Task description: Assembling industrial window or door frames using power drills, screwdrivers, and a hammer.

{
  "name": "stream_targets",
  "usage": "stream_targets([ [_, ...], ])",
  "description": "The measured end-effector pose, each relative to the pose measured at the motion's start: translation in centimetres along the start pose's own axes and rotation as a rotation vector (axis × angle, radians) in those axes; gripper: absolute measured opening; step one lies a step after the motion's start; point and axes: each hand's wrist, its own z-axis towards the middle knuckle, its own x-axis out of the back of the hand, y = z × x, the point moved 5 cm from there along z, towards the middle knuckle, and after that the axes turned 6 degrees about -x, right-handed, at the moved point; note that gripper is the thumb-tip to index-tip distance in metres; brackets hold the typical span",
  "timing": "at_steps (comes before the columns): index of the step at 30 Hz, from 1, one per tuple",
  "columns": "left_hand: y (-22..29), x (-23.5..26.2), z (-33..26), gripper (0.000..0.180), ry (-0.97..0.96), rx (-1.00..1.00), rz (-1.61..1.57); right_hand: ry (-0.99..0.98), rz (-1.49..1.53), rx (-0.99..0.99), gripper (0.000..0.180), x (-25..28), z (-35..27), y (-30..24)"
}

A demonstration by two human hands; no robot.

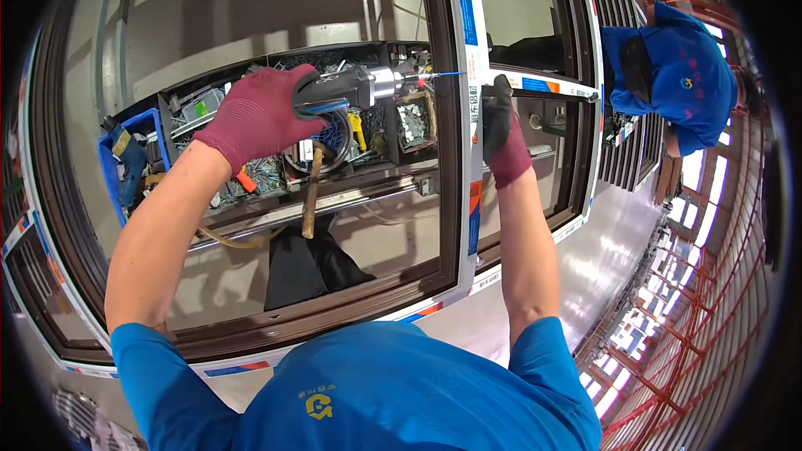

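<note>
Fingers of the left hand (259, 113), in a maroon knit glove with a dark coating, are wrapped around a power drill (355, 90) held level over the near side of the work. Its body is black and dark grey, the chuck (384, 82) bright silver, and a thin blue bit (447, 74) points to the right. That bit ends at the long bar (468, 134) of a brown frame (334, 303); whether its tip touches the surface cannot be told. White protective film with orange and blue patches covers the bar's top.

Against the bar's other edge, where a cross rail (543, 85) joins it, the gloved right hand (505, 138) rests with bent fingers; how firmly they grip cannot be told.

Left of the bar, the wide opening is bounded by brown profiles. Under the drill lies a black tray (380, 164) of loose hardware, with a wooden handle (312, 200) jutting toward the wearer and a blue bin (110, 169) beside it. Between that handle and the bar, the opening gives clear room at drill height. On the right, narrower openings flank the right forearm, and a person in a blue shirt (672, 71) bends beyond the frame's far edge.
</note>
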Motion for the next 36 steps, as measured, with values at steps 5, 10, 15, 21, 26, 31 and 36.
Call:
stream_targets([
  [5,-0.3,0.1,0.1,0.074,0.010,-0.002,-0.015,0.011,-0.075,-0.052,0.073,-1.6,0.2,-0.8],
  [10,-0.4,-0.1,0.3,0.076,-0.038,0.014,-0.002,0.193,-0.107,-0.076,0.067,0.2,1.1,0.1],
  [15,-0.5,-0.1,0.7,0.078,-0.084,0.041,0.017,0.189,-0.050,-0.110,0.064,0.4,1.3,0.5],
  [21,-0.6,0.0,0.8,0.076,-0.045,0.016,0.002,0.221,-0.058,-0.095,0.060,2.1,2.1,1.0],
  [26,-1.0,-0.2,0.8,0.075,0.025,-0.023,0.003,0.217,-0.061,-0.133,0.060,1.4,1.9,0.8],
  [31,-1.0,0.0,0.8,0.074,0.030,-0.024,0.013,0.251,-0.184,-0.186,0.063,0.0,0.5,0.1],
  [36,-0.9,0.0,1.0,0.075,0.020,-0.018,0.029,0.185,-0.068,-0.100,0.067,1.1,1.4,0.7],
])
